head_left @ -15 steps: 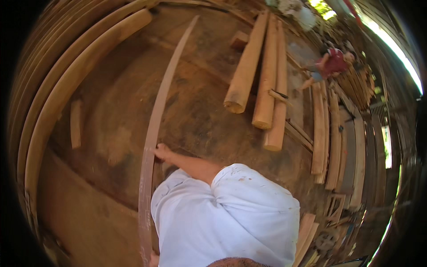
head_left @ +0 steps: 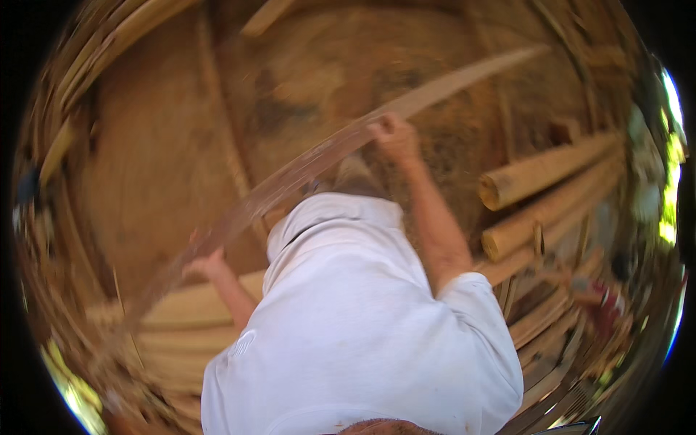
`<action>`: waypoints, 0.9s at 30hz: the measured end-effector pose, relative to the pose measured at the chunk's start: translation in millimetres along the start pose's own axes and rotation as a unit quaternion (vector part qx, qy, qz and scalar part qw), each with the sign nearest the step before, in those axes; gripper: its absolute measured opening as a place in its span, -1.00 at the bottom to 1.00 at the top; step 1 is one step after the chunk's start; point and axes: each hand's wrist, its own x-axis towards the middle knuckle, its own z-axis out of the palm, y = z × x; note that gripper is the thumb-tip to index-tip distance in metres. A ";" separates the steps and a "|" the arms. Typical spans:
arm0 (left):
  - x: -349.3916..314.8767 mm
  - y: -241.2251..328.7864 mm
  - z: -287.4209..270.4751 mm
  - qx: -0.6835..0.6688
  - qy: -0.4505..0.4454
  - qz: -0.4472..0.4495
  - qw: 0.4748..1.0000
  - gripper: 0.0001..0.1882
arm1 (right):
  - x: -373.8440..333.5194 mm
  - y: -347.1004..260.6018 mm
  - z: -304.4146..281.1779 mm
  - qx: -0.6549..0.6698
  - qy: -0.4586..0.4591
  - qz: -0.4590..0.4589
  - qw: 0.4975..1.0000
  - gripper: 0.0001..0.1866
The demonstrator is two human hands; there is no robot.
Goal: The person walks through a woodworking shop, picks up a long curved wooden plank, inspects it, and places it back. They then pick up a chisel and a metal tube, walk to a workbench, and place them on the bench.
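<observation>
Left hand (head_left: 208,266) and right hand (head_left: 396,138) are gripping the long, brown wooden plank (head_left: 308,167), fingers curled; wide spacing should be aiding balance.

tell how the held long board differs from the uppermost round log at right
The long board is flat and thin; the round log is thick. The board is held by the left hand and right hand; the round log lies beside another log. The board looks duller brown, the log lighter tan. Both appear wooden.

Logs (head_left: 547,172) and a short board (head_left: 267,16) lie on brown floor (head_left: 163,152).
</observation>
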 end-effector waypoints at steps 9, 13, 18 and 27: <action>-32.4 -7.2 2.1 -0.084 -0.028 0.012 0.996 0.03 | 109.2 -0.2 -16.0 -0.317 -0.237 -0.273 0.877 -0.26; -32.1 -10.9 -2.6 -0.084 -0.065 0.027 0.994 -0.03 | 126.4 -40.8 -38.5 -0.355 -0.356 -0.170 0.848 -0.43; -30.3 -10.0 -4.3 -0.097 -0.100 0.038 0.990 -0.11 | 124.3 -16.5 -36.3 -0.319 -0.302 -0.232 0.868 -0.46; -35.0 -18.5 16.8 -0.210 -0.299 0.041 0.930 -0.17 | 100.5 6.3 -53.7 -0.267 -0.137 -0.438 0.848 -0.66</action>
